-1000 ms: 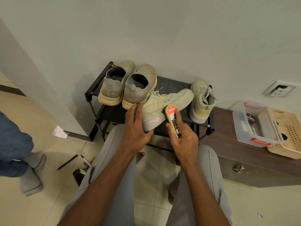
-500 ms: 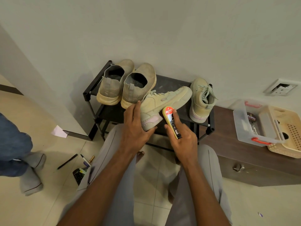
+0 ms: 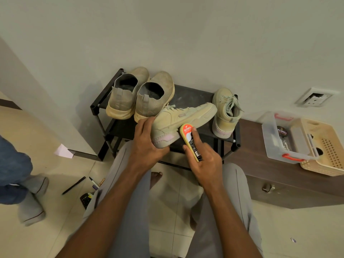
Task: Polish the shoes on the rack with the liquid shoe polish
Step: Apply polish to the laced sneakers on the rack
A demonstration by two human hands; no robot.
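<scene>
My left hand grips the heel of a pale lace-up sneaker, held on its side over the front of the black shoe rack. My right hand holds the liquid shoe polish bottle, orange cap end against the sneaker's side near the heel. Its matching sneaker stands upright at the rack's right end. A pair of worn beige slip-on shoes stands at the rack's left, heels toward me.
A dark wooden cabinet to the right carries a clear plastic box with orange handles and a cream basket. Pens and small items lie on the tiled floor at left. Another person's leg and socked foot stand far left.
The bottle's cap end has slid along the sneaker's side toward the heel. My left hand keeps its hold on the sneaker.
</scene>
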